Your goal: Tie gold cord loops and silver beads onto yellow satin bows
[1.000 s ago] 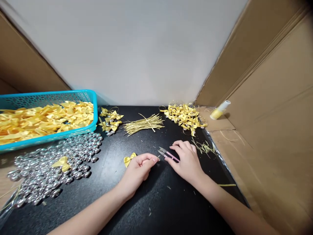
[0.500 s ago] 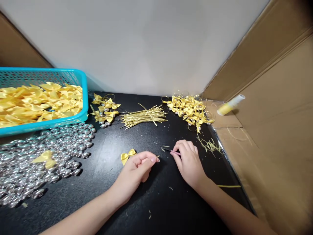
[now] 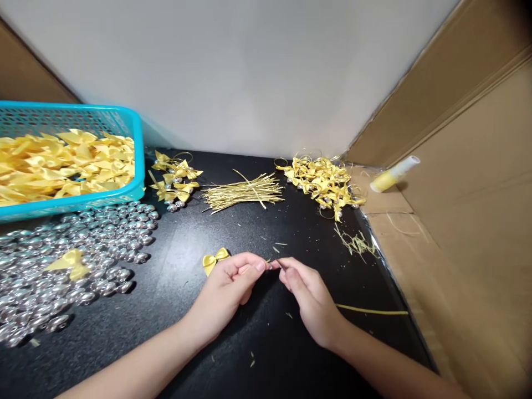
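Beads (image 3: 103,241) lie on the left of the table (image 3: 174,354), a basket (image 3: 139,149) of bows (image 3: 83,160) behind them. Along the back, left to right, are a small cluster (image 3: 177,180), a bundle of cords (image 3: 243,192) and a larger pile (image 3: 322,183). A single bow (image 3: 215,259) lies before the bundle, trimmings (image 3: 356,243) before the pile, and a tube (image 3: 394,174) to its right.

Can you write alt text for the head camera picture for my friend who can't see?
A left hand and right hand, fingers pinched, nearly meet over a black table, beside a yellow bow. Around them: silver beads, a blue basket of bows, gold wires and a pile of beaded bows.
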Demonstrator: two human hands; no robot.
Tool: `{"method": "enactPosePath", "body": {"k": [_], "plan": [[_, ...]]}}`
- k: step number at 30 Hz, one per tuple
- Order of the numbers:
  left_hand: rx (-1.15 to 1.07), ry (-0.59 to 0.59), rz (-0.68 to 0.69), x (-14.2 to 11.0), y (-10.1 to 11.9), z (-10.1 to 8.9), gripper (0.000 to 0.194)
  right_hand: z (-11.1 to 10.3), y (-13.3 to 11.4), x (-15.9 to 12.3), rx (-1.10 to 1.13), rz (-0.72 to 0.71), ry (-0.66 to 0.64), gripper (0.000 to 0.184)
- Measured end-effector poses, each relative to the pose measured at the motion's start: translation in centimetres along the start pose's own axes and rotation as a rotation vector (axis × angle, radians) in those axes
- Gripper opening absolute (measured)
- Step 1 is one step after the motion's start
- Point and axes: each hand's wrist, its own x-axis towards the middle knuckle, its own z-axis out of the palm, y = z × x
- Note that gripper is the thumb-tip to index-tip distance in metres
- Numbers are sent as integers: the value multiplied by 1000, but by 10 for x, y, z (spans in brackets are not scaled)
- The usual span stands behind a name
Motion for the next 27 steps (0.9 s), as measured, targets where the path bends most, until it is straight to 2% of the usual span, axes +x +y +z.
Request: {"method": "enactPosePath", "body": {"k": [7,27], "plan": [[-3,7,9,-1,1,1,42,1,0,-2,-95,-44,18,25],[50,-4,35,-1,0,-1,43,5,2,-2,-139,-82,74,27]]}}
